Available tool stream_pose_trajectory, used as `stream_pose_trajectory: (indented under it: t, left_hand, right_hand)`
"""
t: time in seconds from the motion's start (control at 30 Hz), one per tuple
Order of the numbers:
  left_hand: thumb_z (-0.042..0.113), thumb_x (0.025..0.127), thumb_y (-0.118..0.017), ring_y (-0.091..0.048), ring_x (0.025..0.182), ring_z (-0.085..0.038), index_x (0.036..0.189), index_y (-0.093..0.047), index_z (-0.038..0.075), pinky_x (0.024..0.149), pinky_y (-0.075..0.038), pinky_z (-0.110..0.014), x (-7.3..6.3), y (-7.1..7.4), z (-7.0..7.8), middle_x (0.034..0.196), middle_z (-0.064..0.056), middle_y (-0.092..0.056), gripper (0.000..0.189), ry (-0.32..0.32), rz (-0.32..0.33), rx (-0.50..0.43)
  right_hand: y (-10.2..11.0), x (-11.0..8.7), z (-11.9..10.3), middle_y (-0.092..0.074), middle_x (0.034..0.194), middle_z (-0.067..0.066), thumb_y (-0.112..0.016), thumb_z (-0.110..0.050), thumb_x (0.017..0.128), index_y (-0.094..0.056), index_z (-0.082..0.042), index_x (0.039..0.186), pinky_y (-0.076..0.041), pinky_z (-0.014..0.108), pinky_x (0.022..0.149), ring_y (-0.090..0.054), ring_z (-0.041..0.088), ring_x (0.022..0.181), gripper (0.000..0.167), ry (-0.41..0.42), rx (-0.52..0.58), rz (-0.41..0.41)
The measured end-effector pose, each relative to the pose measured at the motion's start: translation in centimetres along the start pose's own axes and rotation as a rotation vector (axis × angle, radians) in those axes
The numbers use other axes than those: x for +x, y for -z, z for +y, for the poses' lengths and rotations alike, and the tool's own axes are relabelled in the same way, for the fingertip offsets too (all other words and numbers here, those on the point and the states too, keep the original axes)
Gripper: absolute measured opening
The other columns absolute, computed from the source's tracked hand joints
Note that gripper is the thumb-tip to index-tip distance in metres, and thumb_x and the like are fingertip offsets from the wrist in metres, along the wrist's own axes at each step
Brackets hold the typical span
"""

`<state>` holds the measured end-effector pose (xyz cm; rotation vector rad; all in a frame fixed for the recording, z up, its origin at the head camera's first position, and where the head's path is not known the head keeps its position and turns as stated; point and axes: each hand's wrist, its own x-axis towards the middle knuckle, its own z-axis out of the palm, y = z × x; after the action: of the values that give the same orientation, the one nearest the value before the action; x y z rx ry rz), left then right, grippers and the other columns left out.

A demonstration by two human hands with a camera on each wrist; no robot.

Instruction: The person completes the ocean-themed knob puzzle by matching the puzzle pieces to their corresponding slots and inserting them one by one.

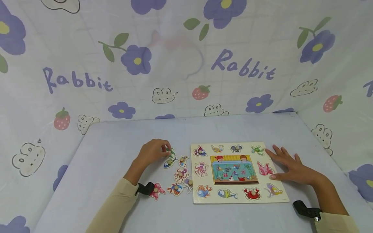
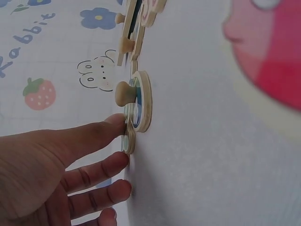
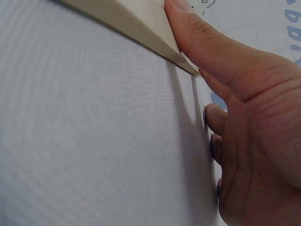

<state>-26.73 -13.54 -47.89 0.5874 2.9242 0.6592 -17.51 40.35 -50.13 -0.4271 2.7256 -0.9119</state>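
At the far end of a group of loose wooden pieces, my left hand pinches a small green puzzle piece with thumb and fingertips, partly covering it. The left wrist view shows that piece low on the table beside a blue fish piece with a round knob. My right hand lies with fingers spread at the right edge of a sea-animal puzzle board. Its thumb rests on the board near the pink starfish picture. On the board, a red crab piece shows its knob.
Between the left arm and the board lie an octopus piece, a striped orange-and-blue fish piece, a curved piece and a grey piece. A pink starfish piece sits by the left wrist camera. Patterned curtain hangs behind the table.
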Motion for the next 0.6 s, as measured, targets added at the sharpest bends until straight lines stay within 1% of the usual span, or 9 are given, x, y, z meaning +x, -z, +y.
stream_pose_trajectory:
  t: [0.2, 0.4, 0.5, 0.6]
  left_hand:
    - [0.028, 0.090, -0.080, -0.052, 0.071, -0.014, 0.094, -0.072, 0.022, 0.063, -0.041, -0.031, -0.3, 0.1, 0.0, 0.082, 0.006, -0.064, 0.011, 0.009, 0.015, 0.004]
    - [0.031, 0.087, -0.082, -0.050, 0.067, -0.014, 0.090, -0.070, 0.022, 0.058, -0.039, -0.031, -1.2, 0.8, 0.0, 0.078, 0.006, -0.062, 0.015, 0.029, 0.072, 0.025]
    - [0.032, 0.086, -0.082, -0.050, 0.065, -0.014, 0.089, -0.070, 0.021, 0.057, -0.039, -0.030, -1.8, 1.0, -0.1, 0.076, 0.005, -0.061, 0.017, 0.038, 0.085, 0.031]
    - [0.032, 0.086, -0.082, -0.050, 0.065, -0.014, 0.089, -0.070, 0.020, 0.057, -0.039, -0.030, -2.1, 1.0, -0.6, 0.075, 0.005, -0.060, 0.018, 0.052, 0.092, 0.030]
  right_hand:
    - [-0.1, 0.1, 0.1, 0.000, 0.166, 0.026, -0.081, -0.043, 0.082, -0.023, -0.020, 0.162, 0.021, 0.074, 0.104, 0.015, 0.053, 0.149, 0.101, 0.006, 0.003, 0.000]
    - [0.0, 0.1, 0.2, 0.001, 0.167, 0.026, -0.080, -0.044, 0.082, -0.022, -0.021, 0.162, 0.022, 0.074, 0.104, 0.016, 0.052, 0.149, 0.102, 0.000, -0.002, -0.002]
    - [0.0, 0.1, 0.2, 0.001, 0.167, 0.026, -0.080, -0.044, 0.082, -0.021, -0.021, 0.162, 0.021, 0.074, 0.103, 0.016, 0.052, 0.149, 0.102, 0.000, -0.002, -0.002]
    - [0.0, 0.1, 0.1, 0.000, 0.167, 0.026, -0.080, -0.044, 0.082, -0.022, -0.021, 0.162, 0.021, 0.074, 0.104, 0.015, 0.052, 0.149, 0.102, 0.001, 0.000, -0.002]
